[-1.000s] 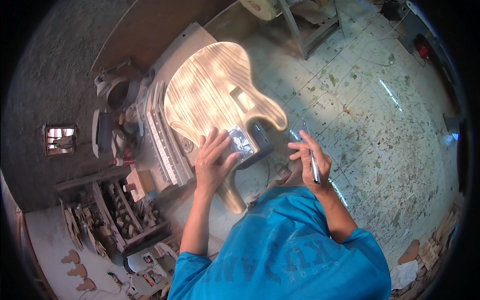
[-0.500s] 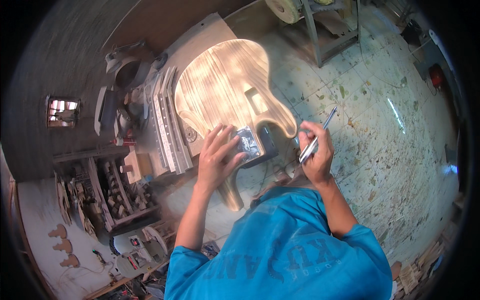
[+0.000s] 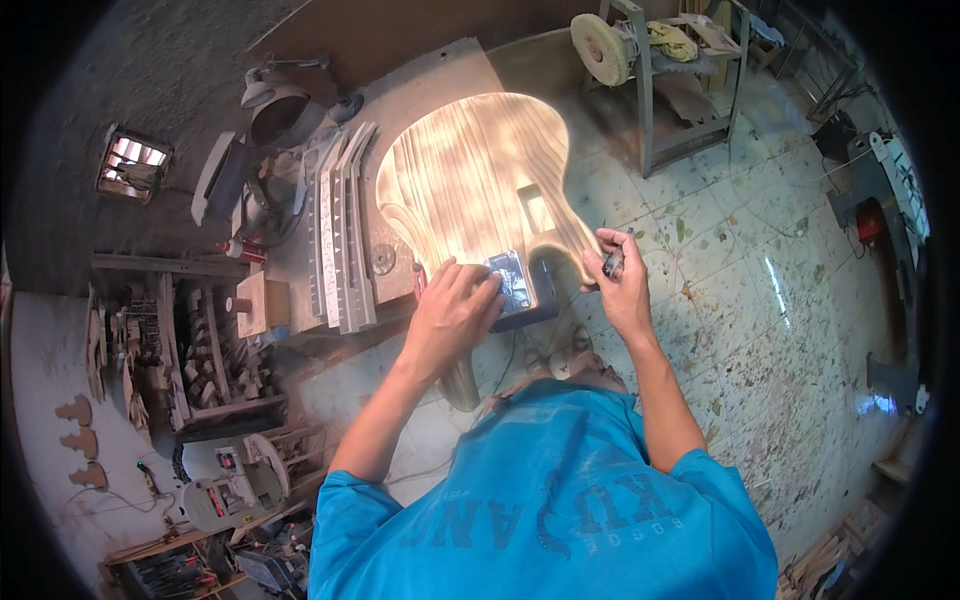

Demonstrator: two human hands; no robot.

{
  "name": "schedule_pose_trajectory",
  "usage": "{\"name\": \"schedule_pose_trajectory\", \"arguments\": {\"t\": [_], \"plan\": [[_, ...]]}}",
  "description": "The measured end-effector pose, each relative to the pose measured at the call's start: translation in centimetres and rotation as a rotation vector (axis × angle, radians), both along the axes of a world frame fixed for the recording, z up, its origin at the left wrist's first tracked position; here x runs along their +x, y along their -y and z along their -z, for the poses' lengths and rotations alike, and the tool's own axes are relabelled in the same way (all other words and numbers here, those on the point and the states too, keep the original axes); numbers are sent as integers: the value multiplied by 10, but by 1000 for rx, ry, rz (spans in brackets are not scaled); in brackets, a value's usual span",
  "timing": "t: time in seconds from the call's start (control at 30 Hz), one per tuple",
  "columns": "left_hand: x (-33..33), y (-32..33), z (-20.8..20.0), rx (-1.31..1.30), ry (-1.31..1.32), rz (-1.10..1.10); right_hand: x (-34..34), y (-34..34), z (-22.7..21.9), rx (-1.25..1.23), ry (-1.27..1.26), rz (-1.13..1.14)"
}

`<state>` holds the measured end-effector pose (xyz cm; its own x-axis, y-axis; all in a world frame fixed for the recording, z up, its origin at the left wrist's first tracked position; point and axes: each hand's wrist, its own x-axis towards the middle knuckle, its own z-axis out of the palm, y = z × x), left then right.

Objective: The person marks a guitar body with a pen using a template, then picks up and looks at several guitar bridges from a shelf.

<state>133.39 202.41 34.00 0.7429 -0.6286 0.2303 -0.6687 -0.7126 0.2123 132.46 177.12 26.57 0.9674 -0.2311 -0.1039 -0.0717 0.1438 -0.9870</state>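
Wooden rack [image 3: 172, 345] holds blocks [image 3: 208, 366]; left grip [image 3: 450, 311] rests half-curled on guitar body [image 3: 475, 165], right grip [image 3: 626, 288] clasps pen [image 3: 613, 262].

Left of the left fingers [image 3: 484, 288] lies a round disc [image 3: 382, 259], then long pale strips [image 3: 345, 240] with dark markings, and farther out a wooden block [image 3: 265, 303]. A lamp [image 3: 280, 115] stands beyond the strips. Past the right fingers [image 3: 617, 238], a frame [image 3: 645, 110] bears a pale wheel [image 3: 600, 50]; to their right, leaves [image 3: 680, 228] litter the tiled floor [image 3: 720, 262].
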Motion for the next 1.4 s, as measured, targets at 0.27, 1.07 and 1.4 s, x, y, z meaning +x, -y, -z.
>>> {"name": "schedule_pose_trajectory", "arguments": {"t": [0.27, 1.07, 1.4], "plan": [[-21, 23, 12, 404, 164, -61, 4, 2, -2, 116, -92, -102], [67, 24, -170, 529, 9, 32, 80, 22, -144, -203, 155, -131], [129, 37, -253, 518, -82, 77, 146, 25, -198, -275, 161, -157]]}}
